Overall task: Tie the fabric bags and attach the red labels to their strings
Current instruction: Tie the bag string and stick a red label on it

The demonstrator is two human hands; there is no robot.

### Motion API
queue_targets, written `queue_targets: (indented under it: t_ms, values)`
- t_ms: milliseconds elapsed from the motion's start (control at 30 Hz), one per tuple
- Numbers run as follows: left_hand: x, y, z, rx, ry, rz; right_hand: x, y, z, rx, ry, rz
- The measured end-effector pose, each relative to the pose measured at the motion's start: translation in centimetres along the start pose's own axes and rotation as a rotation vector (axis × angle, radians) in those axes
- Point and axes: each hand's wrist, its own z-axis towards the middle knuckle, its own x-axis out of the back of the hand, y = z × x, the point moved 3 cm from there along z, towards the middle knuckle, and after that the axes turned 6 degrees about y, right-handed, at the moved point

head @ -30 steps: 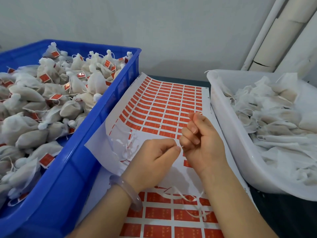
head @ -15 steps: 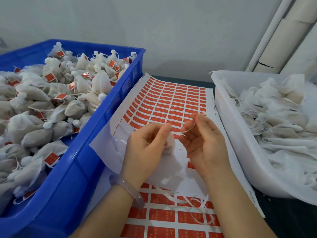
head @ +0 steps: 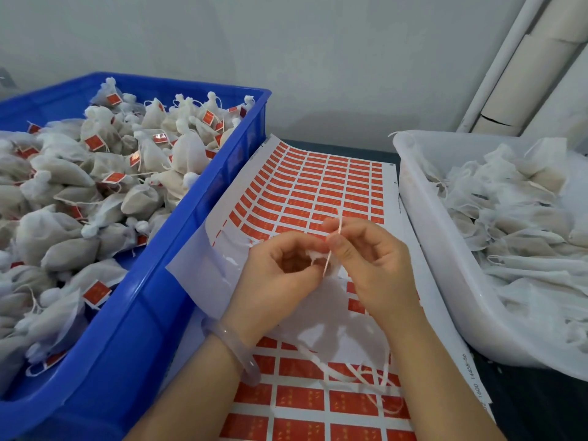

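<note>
Bag [head: 313, 255] and string [head: 327, 264] held up over sheet [head: 318, 186] of red labels.
Left hand [head: 280, 275] curled round small white bag, mostly hidden, probably gripped at the neck. Right hand [head: 372, 265] pinching string between thumb and forefinger, string taut, running top to bottom past the bag. Blue crate [head: 136, 313] of tied, labelled bags on left, white tub [head: 423, 249] of flat bags on right. Bangle [head: 235, 351] on left wrist. Loose white strips [head: 350, 374] on sheet by forearms.
</note>
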Motion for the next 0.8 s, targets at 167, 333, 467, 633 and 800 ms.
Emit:
queue_targets:
  t_ms: [167, 333, 467, 633, 800]
  values:
    - [0.0, 0.2, -0.3, -0.113, 0.054, 0.107, -1.1, 0.7, -0.3, 0.018, -0.197, -0.139]
    - [0.1, 0.2, -0.4, -0.274, 0.090, 0.391, -0.6, 1.5, 0.0, 0.078, -0.201, -0.284]
    - [-0.4, 0.4, -0.2, -0.443, 0.005, 0.681, -0.8, 1.7, -0.2, 0.108, -0.064, -0.352]
    - [0.0, -0.3, -0.1, -0.381, 0.097, 0.779, -1.4, 1.1, -0.6, 0.194, 0.038, -0.348]
    - [0.5, -0.7, -0.2, -0.150, 0.160, 0.503, -1.5, 0.5, -0.7, 0.152, 0.061, -0.246]
